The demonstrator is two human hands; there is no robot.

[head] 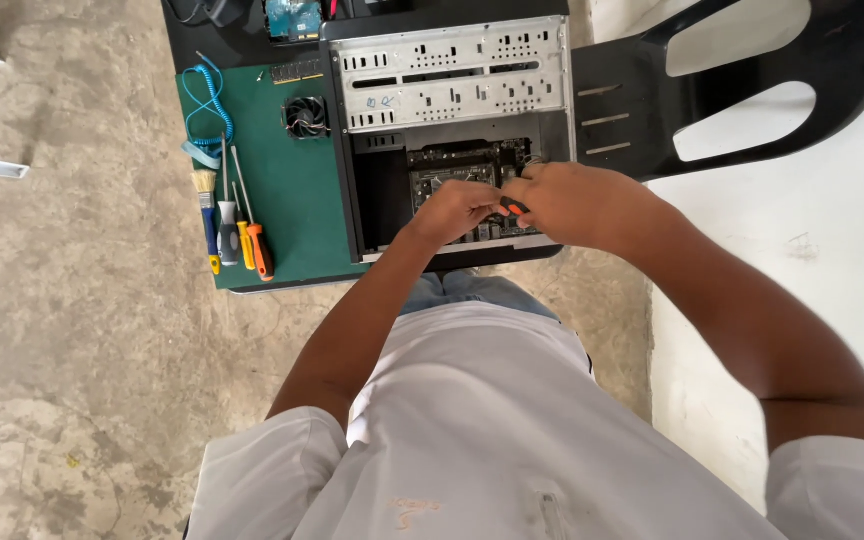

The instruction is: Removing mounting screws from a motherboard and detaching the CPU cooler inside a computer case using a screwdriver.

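Bare concrete floor (72, 330) surrounds a small dark table (187, 40) on which an open computer case (452, 75) lies on its side. Inside the case, at its near end, sits the motherboard (452, 175), and both hands meet right over it. The right hand (572, 200) is closed around a screwdriver with an orange-and-black handle (514, 208), of which only a short piece shows between the fingers. The left hand (457, 208) is curled, its fingertips touching that same handle just beside the right hand; whether it grips anything of its own cannot be told. Left of the case a green mat (292, 210) carries a small fan (306, 117), a coiled blue cable (207, 105), a brush (206, 205) and a few screwdrivers (252, 235) laid side by side. Right of the case stands a black plastic chair (742, 90) against a pale wall.
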